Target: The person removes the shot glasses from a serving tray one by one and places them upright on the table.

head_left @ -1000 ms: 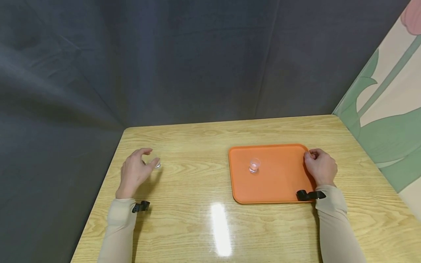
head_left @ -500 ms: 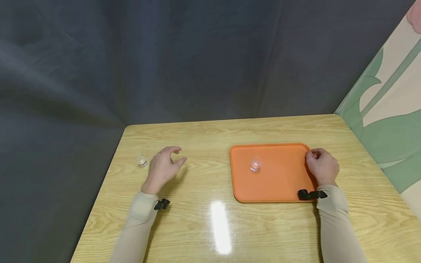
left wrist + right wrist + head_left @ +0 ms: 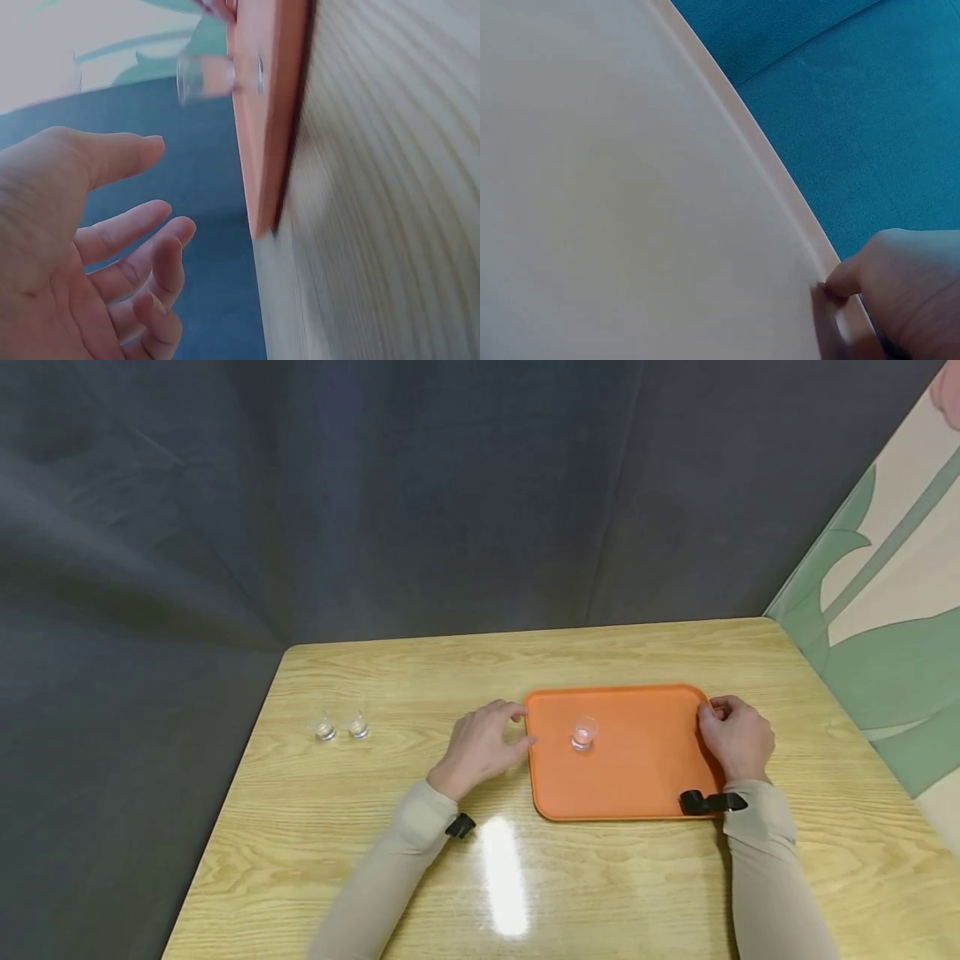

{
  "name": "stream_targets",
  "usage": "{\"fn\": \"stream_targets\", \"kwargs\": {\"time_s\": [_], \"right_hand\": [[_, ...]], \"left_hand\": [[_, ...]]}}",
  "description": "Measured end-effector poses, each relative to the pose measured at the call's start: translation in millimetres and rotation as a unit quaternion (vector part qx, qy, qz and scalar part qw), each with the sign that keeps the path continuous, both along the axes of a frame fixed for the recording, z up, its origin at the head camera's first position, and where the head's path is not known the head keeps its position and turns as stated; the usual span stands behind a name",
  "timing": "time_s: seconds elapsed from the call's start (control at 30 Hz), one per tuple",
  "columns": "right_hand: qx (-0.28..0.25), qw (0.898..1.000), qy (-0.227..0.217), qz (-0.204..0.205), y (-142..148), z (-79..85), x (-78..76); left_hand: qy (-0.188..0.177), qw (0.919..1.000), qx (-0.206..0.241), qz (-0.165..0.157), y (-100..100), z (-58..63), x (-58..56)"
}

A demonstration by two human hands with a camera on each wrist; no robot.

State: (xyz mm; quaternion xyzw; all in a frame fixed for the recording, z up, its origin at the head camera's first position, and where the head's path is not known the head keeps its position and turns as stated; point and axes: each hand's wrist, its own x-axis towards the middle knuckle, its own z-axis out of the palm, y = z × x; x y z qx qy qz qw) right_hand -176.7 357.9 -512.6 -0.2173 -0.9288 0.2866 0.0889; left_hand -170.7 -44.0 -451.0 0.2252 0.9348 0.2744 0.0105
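Note:
My left hand (image 3: 483,745) hovers at the left edge of the orange tray (image 3: 630,785), thumb and fingers parted with nothing between them. In the left wrist view its fingers (image 3: 131,225) curve loosely, apart from the tray's side. A small clear glass (image 3: 583,733) stands upright on the tray's left half; the left wrist view shows that glass (image 3: 206,77) beyond the thumb. My right hand (image 3: 738,739) grips the tray's right rim, the thumb inside it. The right wrist view has the right hand (image 3: 907,289) pinching this rim, its other fingers mostly hidden.
Two more small clear glasses, one glass (image 3: 325,727) and another glass (image 3: 358,725), stand side by side on the left of the wooden table (image 3: 420,668). A dark curtain (image 3: 450,502) hangs behind and to the left. A patterned wall (image 3: 892,635) is at the right.
My left hand has moved right, from beside the glasses on the left over to the tray's left edge, uncovering both glasses. My right hand keeps its hold on the rim.

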Motion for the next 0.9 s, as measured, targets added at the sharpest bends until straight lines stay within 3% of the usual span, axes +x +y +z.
{"fn": "stream_targets", "kwargs": {"time_s": [0.33,0.53,0.9], "right_hand": [[0.0,1.0,-0.003,0.003,-0.6,2.2,0.5],[-0.005,1.0,-0.009,0.005,-1.5,1.7,0.6],[0.0,1.0,-0.011,0.005,0.9,0.5,-0.6]], "left_hand": [[0.015,0.9992,-0.019,-0.032,50.9,-5.3,-2.8],[0.007,0.9984,-0.038,-0.041,66.2,-6.1,-2.6],[0.029,0.9967,-0.05,-0.057,85.0,-9.4,-7.3]]}}
